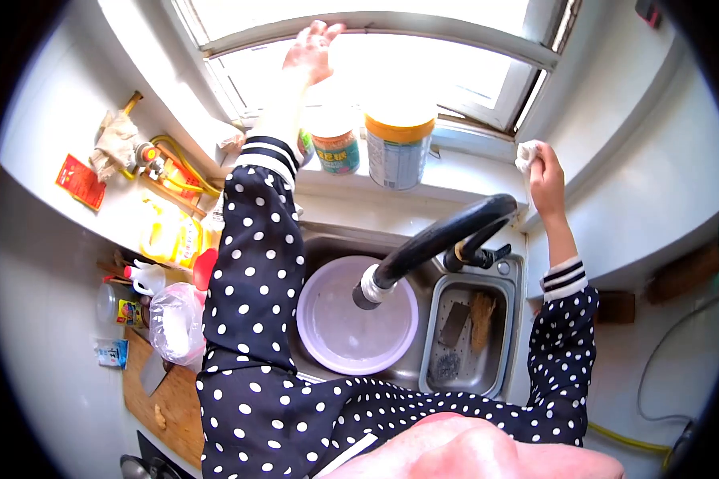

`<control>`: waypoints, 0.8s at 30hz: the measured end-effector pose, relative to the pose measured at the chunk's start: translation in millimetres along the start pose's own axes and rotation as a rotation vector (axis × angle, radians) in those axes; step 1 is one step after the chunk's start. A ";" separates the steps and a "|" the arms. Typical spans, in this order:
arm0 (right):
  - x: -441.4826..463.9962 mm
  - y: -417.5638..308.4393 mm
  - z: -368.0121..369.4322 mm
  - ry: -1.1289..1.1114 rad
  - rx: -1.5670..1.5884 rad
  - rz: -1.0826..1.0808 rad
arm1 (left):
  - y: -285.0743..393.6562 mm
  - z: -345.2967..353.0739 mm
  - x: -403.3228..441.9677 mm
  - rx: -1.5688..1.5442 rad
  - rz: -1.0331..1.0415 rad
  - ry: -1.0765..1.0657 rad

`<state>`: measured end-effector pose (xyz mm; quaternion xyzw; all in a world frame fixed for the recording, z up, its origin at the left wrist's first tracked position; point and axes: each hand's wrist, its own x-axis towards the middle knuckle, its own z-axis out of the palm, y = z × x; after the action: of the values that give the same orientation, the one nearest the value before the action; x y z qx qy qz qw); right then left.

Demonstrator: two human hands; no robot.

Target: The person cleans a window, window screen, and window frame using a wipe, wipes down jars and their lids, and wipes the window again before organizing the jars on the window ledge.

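Note:
My left hand (310, 54) is raised at the window frame (375, 25), its fingers apart and nothing visible in them. Below and right of it, a green-labelled jar (336, 152) and a larger can with a yellow rim (399, 152) stand on the window ledge. At the right, my right hand (546, 177) is closed around a crumpled white cloth (527, 156), close to the corner of the wall by the ledge.
A black faucet (447, 239) arches over a lilac basin (358, 351) in the sink. The small sink (499, 375) holds a brown scrubber (481, 321). Bottles, a plastic bag (176, 323), a cutting board (140, 399) and a knife (153, 373) lie at the left.

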<state>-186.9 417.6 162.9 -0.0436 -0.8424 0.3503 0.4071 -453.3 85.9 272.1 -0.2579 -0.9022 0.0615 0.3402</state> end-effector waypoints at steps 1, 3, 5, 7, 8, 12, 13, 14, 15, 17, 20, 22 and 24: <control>-0.9 0.5 -1.9 -0.011 -0.020 0.018 | 1.0 -7.4 1.7 0.038 0.019 -0.027; -2.8 10.2 -2.6 -0.025 -0.035 0.070 | -0.5 -0.8 7.1 0.031 0.030 -0.005; -5.3 14.6 -4.3 -0.047 0.052 0.191 | -3.1 7.8 11.1 -0.039 0.001 0.023; -7.8 12.9 -7.4 -0.046 0.096 0.244 | -0.7 0.5 11.1 -0.066 -0.023 0.032; -9.7 14.2 -7.8 -0.043 0.105 0.259 | 0.4 -1.7 10.5 -0.070 -0.033 0.034; -14.4 32.1 -9.1 -0.023 0.059 0.218 | -1.2 -5.5 17.3 -0.060 -0.053 0.054; -15.6 33.4 -10.8 -0.016 0.043 0.196 | -2.1 -7.6 18.2 -0.091 -0.044 0.070; -16.6 33.9 -13.7 -0.010 0.028 0.173 | -5.2 -4.2 21.0 -0.102 -0.038 0.080; -18.1 32.1 -16.0 -0.005 0.013 0.149 | -8.1 -2.6 24.3 -0.111 -0.034 0.089; -19.6 31.5 -18.1 -0.003 -0.023 0.143 | -12.4 -0.4 26.9 -0.134 -0.044 0.092; -16.5 20.1 -18.2 -0.014 -0.034 0.210 | -2.3 -14.9 25.9 -0.155 -0.086 0.086; -15.7 18.2 -16.9 -0.020 -0.039 0.267 | 0.4 -17.7 24.9 -0.154 -0.096 0.093; -15.2 23.3 -13.4 -0.012 -0.034 0.250 | 0.8 -16.6 25.8 -0.154 -0.106 0.079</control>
<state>-172.1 437.1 144.0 -0.1532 -0.8386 0.3842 0.3544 -458.6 98.7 299.6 -0.2374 -0.9026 -0.0365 0.3572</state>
